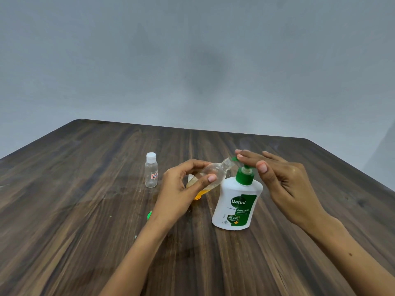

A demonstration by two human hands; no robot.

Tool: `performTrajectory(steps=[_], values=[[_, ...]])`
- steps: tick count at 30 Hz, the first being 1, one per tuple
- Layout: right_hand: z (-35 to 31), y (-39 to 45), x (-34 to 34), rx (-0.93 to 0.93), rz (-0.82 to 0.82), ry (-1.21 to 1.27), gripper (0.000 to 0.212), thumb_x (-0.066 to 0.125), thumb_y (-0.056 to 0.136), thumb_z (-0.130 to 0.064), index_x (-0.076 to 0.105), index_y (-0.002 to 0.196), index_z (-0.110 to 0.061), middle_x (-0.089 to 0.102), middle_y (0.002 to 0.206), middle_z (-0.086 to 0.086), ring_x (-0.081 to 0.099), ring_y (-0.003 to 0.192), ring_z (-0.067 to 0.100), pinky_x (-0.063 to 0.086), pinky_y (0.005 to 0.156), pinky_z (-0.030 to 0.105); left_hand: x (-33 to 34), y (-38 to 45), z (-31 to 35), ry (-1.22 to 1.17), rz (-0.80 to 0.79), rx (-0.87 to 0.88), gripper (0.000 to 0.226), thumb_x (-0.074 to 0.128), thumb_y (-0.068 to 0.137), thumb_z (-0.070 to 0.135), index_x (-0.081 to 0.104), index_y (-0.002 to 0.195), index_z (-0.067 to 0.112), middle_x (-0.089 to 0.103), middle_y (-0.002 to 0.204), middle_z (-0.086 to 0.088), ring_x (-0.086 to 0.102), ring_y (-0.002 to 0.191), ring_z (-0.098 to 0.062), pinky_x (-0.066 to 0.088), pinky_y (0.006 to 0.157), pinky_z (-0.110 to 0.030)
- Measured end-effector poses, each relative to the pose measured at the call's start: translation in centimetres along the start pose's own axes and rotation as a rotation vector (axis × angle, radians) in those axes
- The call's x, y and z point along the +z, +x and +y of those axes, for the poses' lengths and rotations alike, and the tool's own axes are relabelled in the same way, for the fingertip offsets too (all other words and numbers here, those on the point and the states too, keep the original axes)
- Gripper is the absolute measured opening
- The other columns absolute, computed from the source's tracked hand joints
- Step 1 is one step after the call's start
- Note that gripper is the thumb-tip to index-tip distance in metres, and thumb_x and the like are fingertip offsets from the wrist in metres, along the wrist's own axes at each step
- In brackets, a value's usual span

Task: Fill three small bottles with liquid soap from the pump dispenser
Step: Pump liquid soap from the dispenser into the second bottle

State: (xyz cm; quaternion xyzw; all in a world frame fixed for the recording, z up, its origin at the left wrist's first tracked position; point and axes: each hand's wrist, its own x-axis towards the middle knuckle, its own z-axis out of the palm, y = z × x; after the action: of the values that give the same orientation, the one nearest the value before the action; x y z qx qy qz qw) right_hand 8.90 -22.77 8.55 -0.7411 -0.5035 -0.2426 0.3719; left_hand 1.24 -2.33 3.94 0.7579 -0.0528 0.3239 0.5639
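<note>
a white plastic pump dispenser [237, 205] with a green collar and green pump head stands upright near the middle of a dark, streaky wood-grain surface [85, 210], its rounded body bearing a green and white printed label. the right hand [275, 180] lies across the pump head, its fingers held straight and flat on top with the thumb hanging free beside the collar. the left hand [183, 189] curls its fingers and thumb round a small clear plastic bottle [211, 174], held tilted with its open neck raised up to the green spout under the right fingertips; a little pale yellowish liquid sits in the lower end of the bottle, inside the palm. just below that hand, something orange [198, 195] shows between the palm and the dispenser, too hidden to make out. to the left, well apart from both hands, a second small clear bottle [151, 170] stands upright with a white cap on, a small printed sticker on its rounded side. a small bright green piece [149, 215] lies on the wood, touching the edge of the left wrist in view. behind the surface rises a plain, matte grey wall [192, 60].
</note>
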Motion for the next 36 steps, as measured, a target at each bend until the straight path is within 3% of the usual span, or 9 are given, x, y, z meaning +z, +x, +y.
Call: performTrajectory(steps=[8,13,17,27,36], values=[[0.01,0.09,0.09,0.01,0.003,-0.002,0.057,0.028,0.1,-0.057,0.067,0.118,-0.019,0.066,0.122,-0.009,0.059,0.117,0.003,0.045,0.104,0.042,0.06,0.07,-0.08,0.004,0.004,0.001,0.028,0.07,0.078,0.035,0.072,0.104,0.023,0.074,0.099,0.012,0.067,0.097,-0.004,0.051,0.085,-0.018],[-0.04,0.16,-0.35,-0.001,-0.017,-0.007,0.057,0.026,0.101,-0.056,0.063,0.123,-0.019,0.062,0.129,-0.009,0.054,0.124,0.003,0.04,0.107,0.037,0.05,0.04,-0.15,0.018,-0.004,-0.006,0.028,0.071,0.08,0.034,0.072,0.106,0.023,0.074,0.1,0.012,0.066,0.097,-0.005,0.051,0.084,-0.018],[0.05,-0.03,0.17,0.004,0.02,0.004,0.057,0.027,0.101,-0.055,0.066,0.119,-0.018,0.066,0.123,-0.008,0.059,0.118,0.004,0.045,0.104,0.04,0.12,0.06,-0.04,-0.021,0.004,-0.005,0.023,0.073,0.082,0.026,0.073,0.104,0.02,0.075,0.099,0.011,0.067,0.097,-0.004,0.051,0.085,-0.018],[-0.04,0.02,0.06,0.012,0.019,0.021,0.057,0.028,0.1,-0.056,0.067,0.118,-0.019,0.066,0.122,-0.009,0.059,0.118,0.003,0.045,0.103,0.039,0.08,0.03,0.18,-0.023,0.0,0.005,0.022,0.07,0.079,0.034,0.071,0.1,0.028,0.074,0.099,0.015,0.067,0.098,-0.003,0.051,0.085,-0.017],[-0.15,0.33,-0.07,0.005,0.014,0.004,0.059,0.027,0.099,-0.058,0.068,0.117,-0.019,0.066,0.122,-0.008,0.059,0.117,0.003,0.045,0.103,0.034,0.1,0.02,0.09,-0.034,0.01,0.013,0.024,0.07,0.08,0.032,0.072,0.102,0.025,0.074,0.099,0.014,0.066,0.099,-0.002,0.049,0.084,-0.014]])
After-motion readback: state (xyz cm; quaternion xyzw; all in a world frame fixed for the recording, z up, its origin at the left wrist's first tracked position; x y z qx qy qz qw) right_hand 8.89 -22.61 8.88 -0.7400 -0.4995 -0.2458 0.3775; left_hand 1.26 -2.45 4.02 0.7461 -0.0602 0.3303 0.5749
